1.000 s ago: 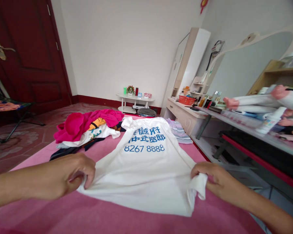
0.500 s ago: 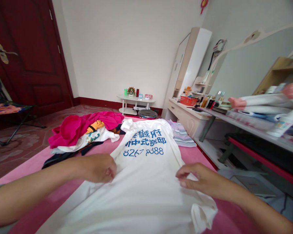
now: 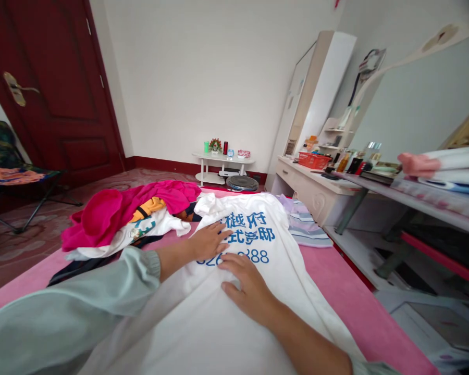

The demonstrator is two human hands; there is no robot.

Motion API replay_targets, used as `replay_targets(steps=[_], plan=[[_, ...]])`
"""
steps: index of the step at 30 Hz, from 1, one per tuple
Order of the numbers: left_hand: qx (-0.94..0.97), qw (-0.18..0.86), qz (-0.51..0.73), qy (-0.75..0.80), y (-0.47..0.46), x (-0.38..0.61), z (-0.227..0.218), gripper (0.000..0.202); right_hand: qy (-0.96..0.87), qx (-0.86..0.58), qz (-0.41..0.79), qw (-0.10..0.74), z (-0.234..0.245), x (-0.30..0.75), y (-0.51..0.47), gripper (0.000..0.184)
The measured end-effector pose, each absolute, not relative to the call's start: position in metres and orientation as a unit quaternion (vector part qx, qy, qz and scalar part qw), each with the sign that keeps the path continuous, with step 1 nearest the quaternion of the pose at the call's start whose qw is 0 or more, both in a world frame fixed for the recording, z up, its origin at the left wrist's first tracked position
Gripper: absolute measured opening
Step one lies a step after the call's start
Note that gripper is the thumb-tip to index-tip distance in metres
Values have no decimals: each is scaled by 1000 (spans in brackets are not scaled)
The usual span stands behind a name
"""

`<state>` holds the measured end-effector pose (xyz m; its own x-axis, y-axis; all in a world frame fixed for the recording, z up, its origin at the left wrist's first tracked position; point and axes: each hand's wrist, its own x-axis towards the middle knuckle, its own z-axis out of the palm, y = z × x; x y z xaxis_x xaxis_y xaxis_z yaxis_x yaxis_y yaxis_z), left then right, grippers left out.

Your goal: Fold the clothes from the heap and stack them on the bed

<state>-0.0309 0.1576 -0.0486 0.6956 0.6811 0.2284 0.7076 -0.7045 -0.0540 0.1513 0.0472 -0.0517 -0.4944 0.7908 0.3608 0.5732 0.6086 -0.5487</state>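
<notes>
A white T-shirt [image 3: 281, 281] with blue printed characters and digits lies spread out on the pink bed cover [image 3: 336, 276]. On its left side, over part of the print, my left hand [image 3: 208, 242] rests with fingers stretched out and a little apart. My right hand [image 3: 250, 289] is over the middle of the shirt, just under the digits, its thumb and fingers apart. Neither hand grips the cloth. The near end of the shirt runs out of view at the bottom, partly behind my forearms.
To the left lies a heap of clothes with a bright pink garment [image 3: 101, 216]. A striped lilac garment [image 3: 310, 224] lies beyond the shirt on the right. A dressing table [image 3: 308, 182] and a grey shelf [image 3: 426, 198] stand along the right; a folding chair [image 3: 19, 177] is at far left.
Both hands have left the shirt's side edges. The left has reached forward and right onto the print, while the right has moved inward to the middle. The fingers have opened out.
</notes>
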Motion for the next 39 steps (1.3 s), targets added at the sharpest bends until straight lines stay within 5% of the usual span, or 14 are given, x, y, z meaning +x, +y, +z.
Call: replay_targets(steps=[9, 16, 27, 30, 33, 39], plan=[[-784, 177, -52, -592, 241, -99, -19, 50, -839, -399, 212, 302, -53, 158, 51, 26], [-758, 268, -118, -582, 202, -93, -51, 48, -837, -397, 224, 302, -52, 159, 52, 26], [-718, 216, -202, -630, 184, -99, -68, 60, -776, -427, 307, 348, -49, 173, 72, 22], [-708, 217, -202, -641, 186, -98, -71, 63, -724, -528, 211, 391, -37, 212, 116, 20], [-705, 214, -201, -645, 187, -98, -72, 63, -652, -697, -7, 297, -22, 256, 166, 31], [-711, 193, -200, -646, 189, -100, -71, 63, -578, -787, -25, 212, -9, 292, 213, 24]])
